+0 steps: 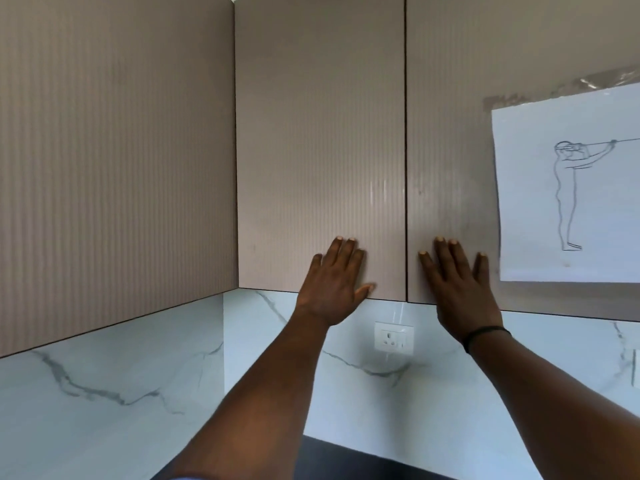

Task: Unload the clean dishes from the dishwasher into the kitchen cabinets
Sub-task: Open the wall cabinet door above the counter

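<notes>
Two ribbed taupe wall-cabinet doors fill the head view, both closed. My left hand [334, 282] lies flat, fingers spread, on the lower right corner of the left door [318, 140]. My right hand [460, 285] presses flat on the lower left corner of the right door [446, 133], a black band on its wrist. Neither hand holds anything. No dishes and no dishwasher are in view.
A third ribbed cabinet [114, 161] meets the others at the corner on the left. A paper sheet with a line drawing [568, 188] is taped to the right door. Below are a marble-look backsplash [114, 393], a white wall socket [393, 337] and a dark countertop [346, 459].
</notes>
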